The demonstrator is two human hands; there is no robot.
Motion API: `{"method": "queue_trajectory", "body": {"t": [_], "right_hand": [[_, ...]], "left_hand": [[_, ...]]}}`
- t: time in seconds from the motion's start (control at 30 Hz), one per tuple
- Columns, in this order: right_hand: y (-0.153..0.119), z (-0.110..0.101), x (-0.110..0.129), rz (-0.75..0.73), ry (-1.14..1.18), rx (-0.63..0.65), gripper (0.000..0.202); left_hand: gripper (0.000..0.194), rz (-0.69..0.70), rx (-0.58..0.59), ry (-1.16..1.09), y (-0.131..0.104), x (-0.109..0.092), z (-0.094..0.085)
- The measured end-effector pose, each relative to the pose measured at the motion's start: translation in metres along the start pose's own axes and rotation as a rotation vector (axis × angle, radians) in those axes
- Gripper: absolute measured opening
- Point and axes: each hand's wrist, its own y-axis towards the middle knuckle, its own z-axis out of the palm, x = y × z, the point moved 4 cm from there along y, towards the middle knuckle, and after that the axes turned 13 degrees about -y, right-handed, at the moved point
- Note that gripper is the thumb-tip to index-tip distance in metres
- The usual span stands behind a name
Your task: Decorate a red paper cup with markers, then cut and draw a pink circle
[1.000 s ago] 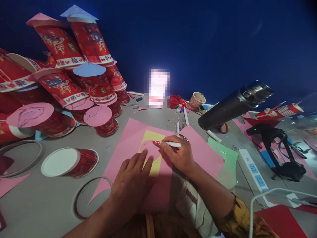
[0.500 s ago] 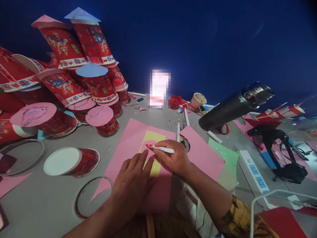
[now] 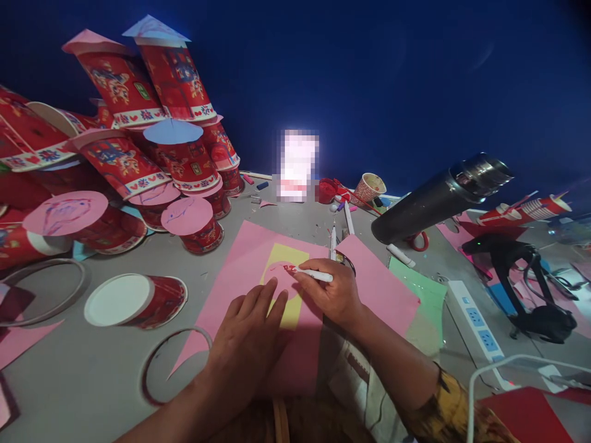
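Observation:
My right hand (image 3: 332, 292) pinches a white marker (image 3: 316, 275) with a red tip. The tip meets a pink paper circle (image 3: 279, 277), where a small dark mark shows left of it. Under the circle is a yellow paper strip (image 3: 290, 317), which lies on a larger sheet of pink paper (image 3: 231, 261). Flat on the papers, my left hand (image 3: 252, 326) has its fingers spread, with fingertips at the circle's lower edge. Part of the circle is hidden by my hands.
Stacked red paper cups (image 3: 187, 163) with paper tops stand at the left. A white-topped cup (image 3: 120, 300) lies nearer. At the right are a black flask (image 3: 425, 206), green paper (image 3: 422, 301), a power strip (image 3: 475, 320) and a black stand (image 3: 521, 289). A lit phone (image 3: 298, 163) leans at the back.
My right hand has moved the marker slightly to the right across the pink circle, uncovering a small mark. My left hand stays in place.

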Motion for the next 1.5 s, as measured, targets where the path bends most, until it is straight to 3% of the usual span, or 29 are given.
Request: {"method": "queue_trajectory", "body": {"t": [0.43, 0.93, 1.27, 1.5], "right_hand": [[0.005, -0.02, 0.0, 0.065, -0.132, -0.046, 0.023], [0.005, -0.004, -0.003, 0.074, 0.007, 0.008, 0.019], [0.005, -0.015, -0.005, 0.091, -0.091, 0.003, 0.024], [0.006, -0.018, -0.002, 0.085, -0.031, -0.032, 0.022]], "left_hand": [[0.052, -0.002, 0.0, 0.016, 0.002, -0.001, -0.002], [0.048, 0.02, -0.02, 0.034, 0.001, -0.001, -0.002], [0.049, 0.007, -0.017, 0.034, 0.002, -0.001, -0.001], [0.053, -0.008, 0.008, 0.004, 0.003, 0.0, 0.001]]}}
